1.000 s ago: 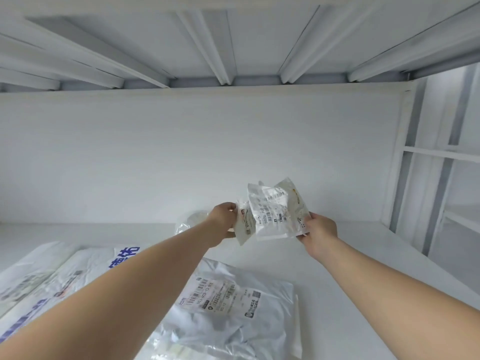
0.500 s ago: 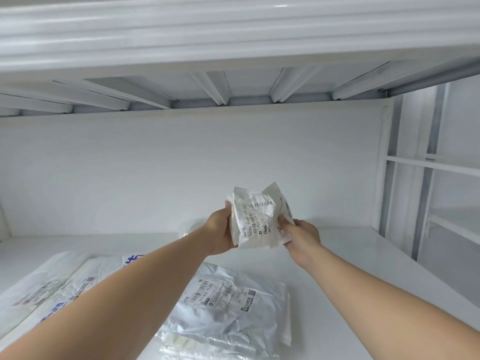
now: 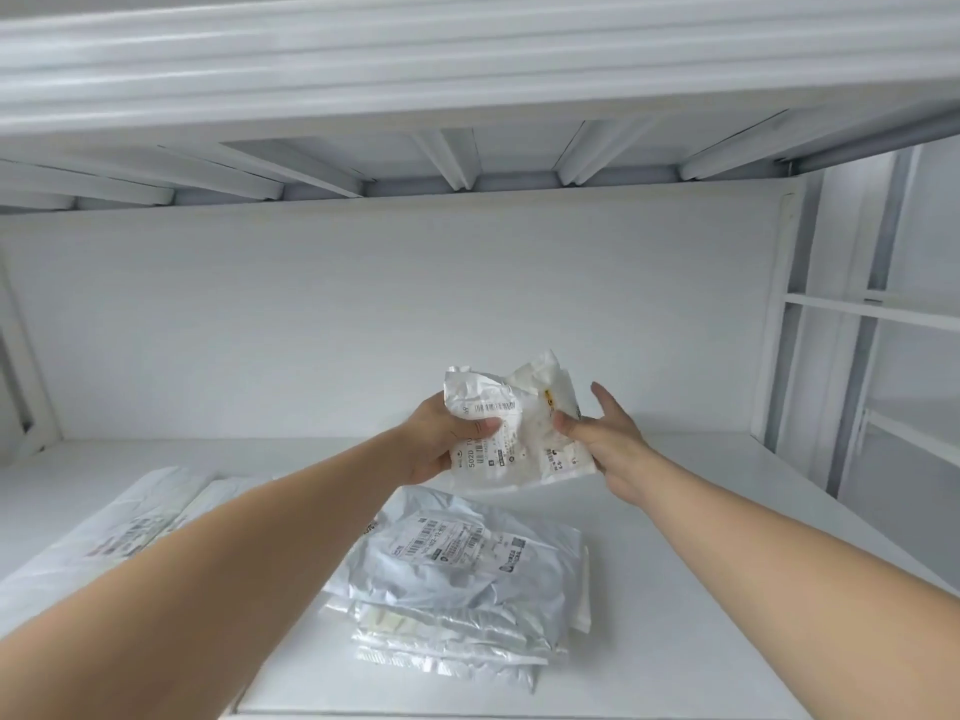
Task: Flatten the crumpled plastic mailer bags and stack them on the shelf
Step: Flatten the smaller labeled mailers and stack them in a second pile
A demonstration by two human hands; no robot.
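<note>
A crumpled white plastic mailer bag (image 3: 524, 433) with printed labels is held in the air above the white shelf (image 3: 675, 537). My left hand (image 3: 441, 439) grips its left side, thumb pressed on the front. My right hand (image 3: 608, 439) pinches its right edge between thumb and palm, with the other fingers spread out behind it. Below the bag, a stack of flattened silver-grey mailer bags (image 3: 467, 589) lies on the shelf, a barcode label on the top one.
More flat white mailers (image 3: 119, 537) lie at the left of the shelf, partly behind my left forearm. An upper shelf with ribs (image 3: 467, 163) hangs overhead. A white upright post (image 3: 779, 314) and further shelving stand at the right.
The bag has come down and nearer to me, over the stack. My right hand's fingers have spread apart, and my left thumb now presses the bag's front. The view has tilted downward.
</note>
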